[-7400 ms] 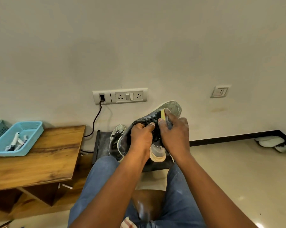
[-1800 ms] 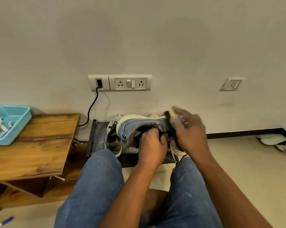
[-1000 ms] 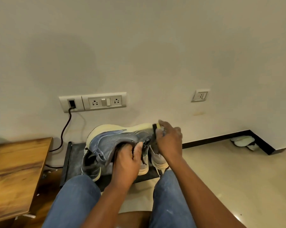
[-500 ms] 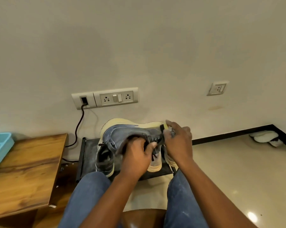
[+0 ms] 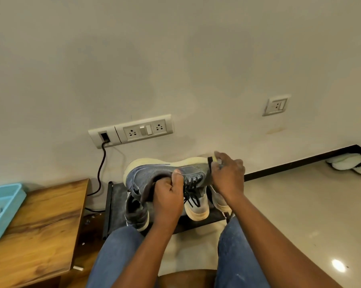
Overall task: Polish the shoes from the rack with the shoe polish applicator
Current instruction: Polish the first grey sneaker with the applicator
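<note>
A blue-grey sneaker [image 5: 154, 171] with a cream sole lies on its side in the air, sole facing the wall. My left hand [image 5: 169, 194] grips it by the opening near the laces. My right hand [image 5: 227, 175] pinches a small yellow and black polish applicator [image 5: 212, 160] against the shoe's right end. Below stands a low black shoe rack [image 5: 113, 204] with a dark shoe [image 5: 136, 213] and a pale grey shoe [image 5: 197, 210] on it.
A wooden table [image 5: 42, 225] at the left carries a light blue basket [image 5: 7, 206]. A black cable [image 5: 101, 163] hangs from the wall socket panel [image 5: 131, 130]. White slippers [image 5: 347, 165] lie by the far right skirting. My knees in jeans frame the bottom.
The view has swung back left, bringing the table and basket into sight. The shoe has turned sideways with its sole up, and my right hand stays at its right end with the applicator.
</note>
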